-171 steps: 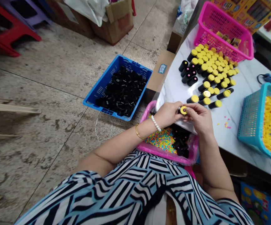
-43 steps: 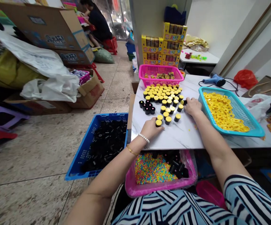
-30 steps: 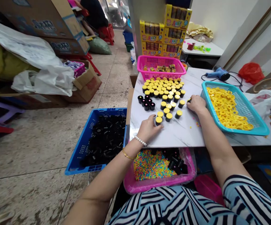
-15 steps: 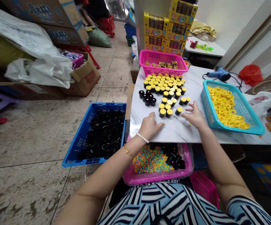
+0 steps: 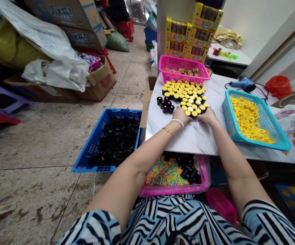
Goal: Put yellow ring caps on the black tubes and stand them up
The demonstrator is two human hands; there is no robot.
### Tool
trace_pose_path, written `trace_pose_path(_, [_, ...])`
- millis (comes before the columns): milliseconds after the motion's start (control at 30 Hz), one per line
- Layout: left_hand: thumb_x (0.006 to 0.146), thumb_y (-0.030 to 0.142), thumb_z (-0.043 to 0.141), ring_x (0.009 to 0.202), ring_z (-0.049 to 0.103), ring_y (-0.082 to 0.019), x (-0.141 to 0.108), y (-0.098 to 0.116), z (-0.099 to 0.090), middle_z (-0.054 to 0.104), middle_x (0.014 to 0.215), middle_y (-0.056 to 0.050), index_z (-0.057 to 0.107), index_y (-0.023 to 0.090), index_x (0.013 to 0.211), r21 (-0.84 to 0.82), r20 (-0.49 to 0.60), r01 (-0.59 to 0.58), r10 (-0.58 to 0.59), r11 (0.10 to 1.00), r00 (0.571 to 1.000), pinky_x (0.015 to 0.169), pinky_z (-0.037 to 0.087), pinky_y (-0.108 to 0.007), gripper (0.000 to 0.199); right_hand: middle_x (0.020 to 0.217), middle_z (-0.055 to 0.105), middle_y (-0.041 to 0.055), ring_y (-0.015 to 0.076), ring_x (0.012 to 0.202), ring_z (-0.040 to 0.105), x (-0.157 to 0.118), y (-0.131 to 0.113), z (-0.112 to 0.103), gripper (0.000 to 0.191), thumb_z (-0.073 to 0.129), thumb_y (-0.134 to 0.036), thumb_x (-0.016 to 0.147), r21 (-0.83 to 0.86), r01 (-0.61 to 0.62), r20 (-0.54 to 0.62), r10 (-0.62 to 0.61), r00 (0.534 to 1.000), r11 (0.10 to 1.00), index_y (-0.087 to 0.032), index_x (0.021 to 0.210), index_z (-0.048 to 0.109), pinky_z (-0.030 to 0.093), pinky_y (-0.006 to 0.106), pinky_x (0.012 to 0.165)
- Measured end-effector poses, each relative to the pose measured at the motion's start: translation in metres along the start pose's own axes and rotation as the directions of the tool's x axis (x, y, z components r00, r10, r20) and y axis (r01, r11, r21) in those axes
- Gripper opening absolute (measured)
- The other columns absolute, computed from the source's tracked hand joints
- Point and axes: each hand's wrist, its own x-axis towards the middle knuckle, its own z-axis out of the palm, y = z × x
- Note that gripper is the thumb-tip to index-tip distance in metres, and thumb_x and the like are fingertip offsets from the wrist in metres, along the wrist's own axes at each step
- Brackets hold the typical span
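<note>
Small black tubs with yellow lids stand upright in a close-packed group on the white marbled table. At the group's near left edge, my left hand, wearing a pearl bracelet, presses against the tubs with its fingers partly hidden. My right hand lies along the near right edge, its fingers apart and touching the outer tubs. Neither hand is wrapped round a single tub. Left of the group stand several lidless black tubs with coloured bits inside.
A turquoise basket of yellow rings is on the right. Behind the tubs sits a pink basket. Below the table edge, a pink tray holds coloured beads and black tubs. A blue crate of black parts rests on the floor.
Both hands have moved forward and come up against the tubs. The loose nearest tubs have shifted away from me and now sit tight against the main group.
</note>
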Motion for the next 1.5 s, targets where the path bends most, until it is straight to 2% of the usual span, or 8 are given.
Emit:
trace_pose_path(400, [0.062, 0.035, 0.100, 0.126, 0.065, -0.033, 0.018, 0.023, 0.001, 0.062, 0.136, -0.030, 0.031, -0.001, 0.153, -0.076, -0.009, 0.085, -0.086, 0.993, 0.996, 0.097, 0.053, -0.033, 0.119, 0.100, 0.076, 0.0110, 0.0200, 0.068, 0.070, 0.020, -0.017, -0.002, 0.145, 0.086, -0.019, 0.068, 0.210, -0.211, 0.164, 0.179, 0.970, 0.955, -0.003, 0.162, -0.023, 0.061, 0.033, 0.065])
trace_pose_path(533, [0.068, 0.043, 0.096, 0.109, 0.071, -0.033, -0.035, -0.012, -0.012, 0.072, 0.115, -0.023, 0.027, -0.001, 0.156, -0.042, -0.027, -0.164, 0.163, 0.986, 0.986, 0.091, 0.054, -0.037, 0.121, 0.135, 0.062, 0.0234, 0.0259, 0.095, 0.071, -0.010, -0.014, -0.020, 0.137, 0.088, -0.028, 0.065, 0.173, -0.114, -0.003, 0.117, 0.993, 0.978, -0.007, 0.167, 0.000, 0.061, 0.040, 0.086])
trace_pose_path(633, [0.082, 0.046, 0.084, 0.082, 0.068, -0.020, -0.060, -0.066, -0.044, 0.071, 0.096, -0.007, 0.042, 0.012, 0.150, -0.053, -0.236, -0.439, 0.416, 0.897, 0.879, 0.082, 0.054, -0.033, 0.086, 0.148, 0.050, 0.0228, 0.0251, 0.100, 0.069, -0.046, -0.023, -0.022, 0.101, 0.080, -0.035, 0.073, 0.118, 0.112, -0.321, -0.068, 0.945, 0.987, -0.012, 0.160, 0.033, 0.054, 0.046, 0.105])
trace_pose_path(733, [0.081, 0.048, 0.084, 0.093, 0.065, -0.019, -0.036, -0.114, -0.083, 0.067, 0.109, -0.009, 0.056, 0.014, 0.129, -0.012, -0.498, -0.482, 0.413, 0.876, 0.763, 0.087, 0.053, -0.032, 0.065, 0.139, 0.055, 0.0180, 0.0244, 0.099, 0.069, -0.072, -0.055, 0.003, 0.079, 0.072, -0.042, 0.081, 0.170, 0.348, -0.284, -0.293, 0.913, 0.922, -0.016, 0.151, 0.047, 0.056, 0.046, 0.101])
trace_pose_path(900, [0.097, 0.042, 0.066, 0.101, 0.066, -0.019, 0.046, -0.125, -0.110, 0.069, 0.114, -0.014, 0.059, 0.010, 0.123, -0.147, -0.387, -0.334, 0.257, 0.931, 0.885, 0.089, 0.052, -0.030, 0.042, 0.139, 0.055, 0.0221, 0.0373, 0.130, 0.057, -0.051, -0.127, 0.062, 0.103, 0.086, -0.054, 0.063, 0.125, 0.282, -0.017, -0.282, 0.959, 0.951, -0.011, 0.148, 0.047, 0.048, 0.054, 0.112])
trace_pose_path(1067, [0.106, 0.046, 0.049, 0.097, 0.068, -0.023, 0.066, -0.096, -0.100, 0.073, 0.100, -0.010, 0.068, 0.014, 0.104, -0.169, -0.289, -0.306, 0.249, 0.937, 0.924, 0.092, 0.052, -0.036, 0.037, 0.113, 0.070, 0.0142, 0.0340, 0.106, 0.067, -0.007, -0.163, 0.072, 0.073, 0.086, -0.050, 0.061, 0.105, 0.317, 0.115, -0.328, 0.938, 0.943, -0.014, 0.121, 0.065, 0.056, 0.052, 0.097])
trace_pose_path(1200, [0.097, 0.041, 0.064, 0.119, 0.062, -0.027, 0.001, -0.103, -0.081, 0.068, 0.122, -0.014, 0.063, 0.013, 0.118, -0.141, -0.284, -0.302, 0.254, 0.943, 0.925, 0.108, 0.047, -0.040, 0.036, 0.114, 0.069, 0.0138, 0.0333, 0.107, 0.066, -0.049, -0.154, 0.072, 0.067, 0.082, -0.045, 0.066, 0.124, 0.448, 0.176, -0.464, 0.868, 0.885, -0.014, 0.123, 0.064, 0.057, 0.051, 0.096])
trace_pose_path(1500, [0.091, 0.040, 0.074, 0.129, 0.057, -0.031, -0.256, -0.172, -0.039, 0.061, 0.133, -0.016, 0.043, 0.019, 0.144, 0.026, -0.330, -0.533, 0.510, 0.846, 0.794, 0.114, 0.048, -0.051, 0.065, 0.155, 0.044, 0.0230, 0.0342, 0.135, 0.055, -0.273, -0.087, 0.071, 0.080, 0.056, -0.022, 0.095, 0.052, 0.677, 0.234, -0.668, 0.707, 0.734, -0.018, 0.166, 0.020, 0.061, 0.048, 0.099])
